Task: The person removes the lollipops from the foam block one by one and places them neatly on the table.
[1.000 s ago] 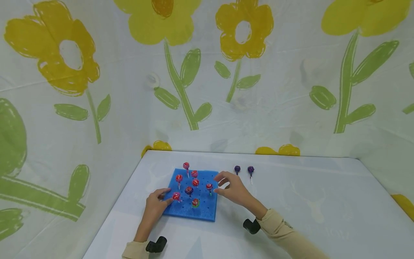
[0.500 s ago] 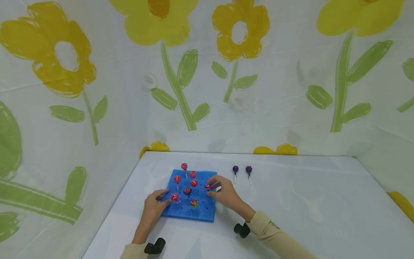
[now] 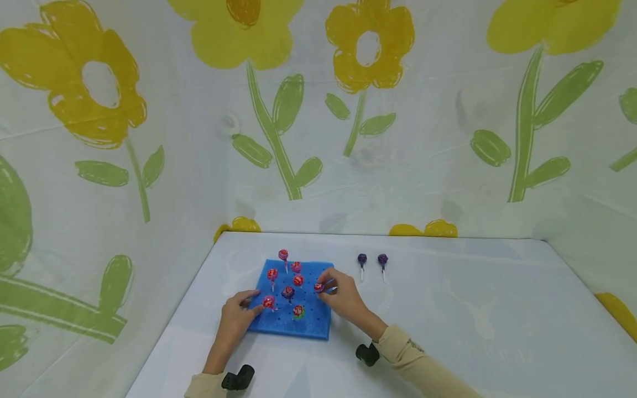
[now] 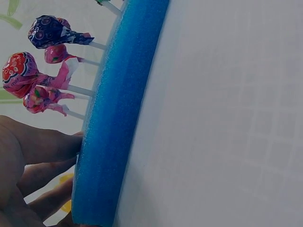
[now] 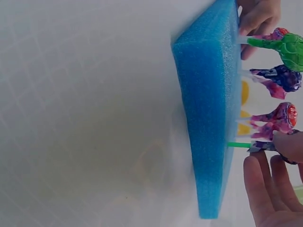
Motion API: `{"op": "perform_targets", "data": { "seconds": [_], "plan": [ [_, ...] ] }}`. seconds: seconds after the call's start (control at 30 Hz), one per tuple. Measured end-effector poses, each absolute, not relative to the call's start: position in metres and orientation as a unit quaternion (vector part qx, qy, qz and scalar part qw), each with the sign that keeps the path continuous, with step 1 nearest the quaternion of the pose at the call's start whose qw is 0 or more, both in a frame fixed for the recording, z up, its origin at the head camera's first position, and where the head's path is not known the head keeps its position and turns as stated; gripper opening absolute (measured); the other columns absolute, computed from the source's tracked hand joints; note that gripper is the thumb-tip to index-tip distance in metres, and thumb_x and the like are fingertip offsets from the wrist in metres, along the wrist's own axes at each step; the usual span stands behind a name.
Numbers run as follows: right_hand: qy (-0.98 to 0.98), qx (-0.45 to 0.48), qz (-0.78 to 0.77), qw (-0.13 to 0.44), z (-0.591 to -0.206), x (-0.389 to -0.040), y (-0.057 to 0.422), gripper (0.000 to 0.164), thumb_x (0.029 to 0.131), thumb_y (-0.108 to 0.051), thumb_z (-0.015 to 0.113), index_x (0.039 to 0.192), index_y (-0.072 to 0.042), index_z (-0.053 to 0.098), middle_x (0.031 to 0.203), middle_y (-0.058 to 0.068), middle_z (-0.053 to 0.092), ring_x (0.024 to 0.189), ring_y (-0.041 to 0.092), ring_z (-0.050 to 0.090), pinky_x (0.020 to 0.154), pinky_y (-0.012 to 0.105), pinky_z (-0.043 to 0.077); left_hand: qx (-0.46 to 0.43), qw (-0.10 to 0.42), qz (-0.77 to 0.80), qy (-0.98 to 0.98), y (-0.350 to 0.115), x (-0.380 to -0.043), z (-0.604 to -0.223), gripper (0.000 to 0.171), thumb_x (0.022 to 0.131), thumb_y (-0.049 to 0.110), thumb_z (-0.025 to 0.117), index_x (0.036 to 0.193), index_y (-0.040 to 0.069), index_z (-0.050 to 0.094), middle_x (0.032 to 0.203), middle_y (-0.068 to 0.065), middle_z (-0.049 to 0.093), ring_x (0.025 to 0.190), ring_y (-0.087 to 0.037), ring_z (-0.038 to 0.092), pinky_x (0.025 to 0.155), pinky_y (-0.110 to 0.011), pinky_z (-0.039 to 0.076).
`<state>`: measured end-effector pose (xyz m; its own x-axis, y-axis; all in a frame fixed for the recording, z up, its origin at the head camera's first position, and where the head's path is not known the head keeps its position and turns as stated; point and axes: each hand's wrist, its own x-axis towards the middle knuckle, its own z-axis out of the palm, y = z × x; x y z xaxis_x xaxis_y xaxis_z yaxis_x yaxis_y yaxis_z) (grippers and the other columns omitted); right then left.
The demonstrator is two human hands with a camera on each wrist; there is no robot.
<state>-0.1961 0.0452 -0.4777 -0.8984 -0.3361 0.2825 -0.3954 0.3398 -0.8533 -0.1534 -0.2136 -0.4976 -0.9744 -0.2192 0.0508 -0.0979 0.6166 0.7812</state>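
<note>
Lollipop [image 3: 318, 287] in right hand [image 3: 345, 296] shows green stick [image 5: 239, 144] only from right wrist.

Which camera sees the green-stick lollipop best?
The right wrist view: the green-stick lollipop is close, its stick meeting the blue foam block, the right hand pinching its wrapper. The head view shows only its small red top; the left wrist view misses it.

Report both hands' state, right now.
Left hand: open, resting against the blue foam block.
Right hand: closed, pinching a green-stick lollipop.
</note>
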Motion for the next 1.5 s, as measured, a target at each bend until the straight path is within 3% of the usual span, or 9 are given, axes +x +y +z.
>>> {"op": "perform_targets", "data": {
  "seconds": [0.47,0.93,1.3,1.5],
  "plan": [
    [-0.814,0.225,0.535,0.025,-0.482,-0.199,0.040,0.025,0.081,0.004,0.070,0.093,-0.010,0.054,0.095,0.003,0.062,0.087,0.018,0.064,0.074,0.025,0.055,0.090,0.072,-0.427,-0.897,-0.214,-0.154,-0.498,0.038,0.084,0.006,0.069,0.121,0.001,0.062,0.122,-0.025,0.056,0.109,-0.040,0.052,0.090,-0.053,0.048],
    [-0.788,0.207,0.576,0.068,-0.480,-0.201,0.041,0.023,0.083,0.003,0.068,0.096,-0.012,0.055,0.094,0.001,0.062,0.084,0.014,0.064,0.074,0.023,0.055,0.090,0.073,-0.424,-0.898,-0.211,-0.154,-0.497,0.038,0.084,0.006,0.069,0.121,0.001,0.062,0.123,-0.025,0.056,0.111,-0.040,0.052,0.090,-0.054,0.047],
    [-0.775,0.197,0.594,0.082,-0.465,-0.199,0.051,0.022,0.084,0.003,0.067,0.099,-0.009,0.057,0.096,0.003,0.063,0.085,0.016,0.065,0.077,0.027,0.056,0.083,0.086,-0.429,-0.896,-0.209,-0.153,-0.497,0.036,0.082,0.006,0.070,0.118,0.001,0.064,0.120,-0.025,0.058,0.108,-0.041,0.053,0.088,-0.055,0.048],
    [-0.761,0.201,0.607,0.110,-0.461,-0.204,0.062,0.024,0.081,0.004,0.069,0.101,-0.002,0.057,0.097,0.011,0.064,0.086,0.026,0.066,0.077,0.034,0.057,0.080,0.101,-0.417,-0.900,-0.210,-0.152,-0.498,0.035,0.082,0.006,0.071,0.116,0.000,0.064,0.120,-0.026,0.058,0.106,-0.041,0.055,0.086,-0.053,0.050]
  ]
}}
